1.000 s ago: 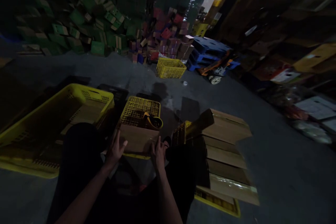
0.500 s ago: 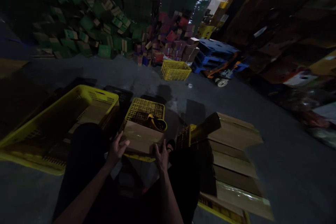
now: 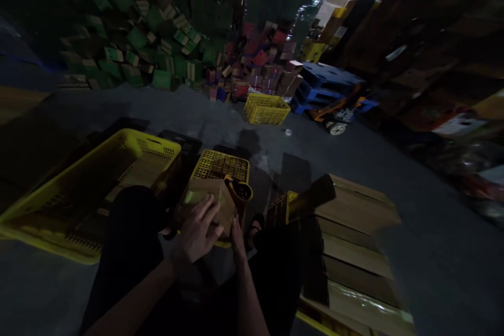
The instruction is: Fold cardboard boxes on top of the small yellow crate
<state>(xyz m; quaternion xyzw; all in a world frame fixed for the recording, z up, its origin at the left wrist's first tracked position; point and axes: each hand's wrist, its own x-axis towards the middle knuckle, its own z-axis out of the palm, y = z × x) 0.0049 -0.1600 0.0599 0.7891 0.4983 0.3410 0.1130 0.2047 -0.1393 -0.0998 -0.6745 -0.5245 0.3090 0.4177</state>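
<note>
A brown cardboard box (image 3: 218,205) rests tilted on an upturned yellow crate (image 3: 220,165) between my knees. My left hand (image 3: 197,231) lies across the box's near face, fingers spread over it. My right hand (image 3: 237,236) presses against the box's right near edge, fingers together and pointing up. A yellow tape dispenser (image 3: 241,191) sits on the crate just right of the box.
A large yellow basket (image 3: 74,189) holding cardboard stands at the left. A stack of flattened cartons (image 3: 354,231) lies at the right on a yellow crate. Farther off are another yellow crate (image 3: 266,108), blue pallets (image 3: 326,81), a pallet jack and heaps of green and red boxes.
The box has been turned and tipped up. My left hand has slid from its left side onto its near face, while the right stays at the right edge. The view shifted slightly left.
</note>
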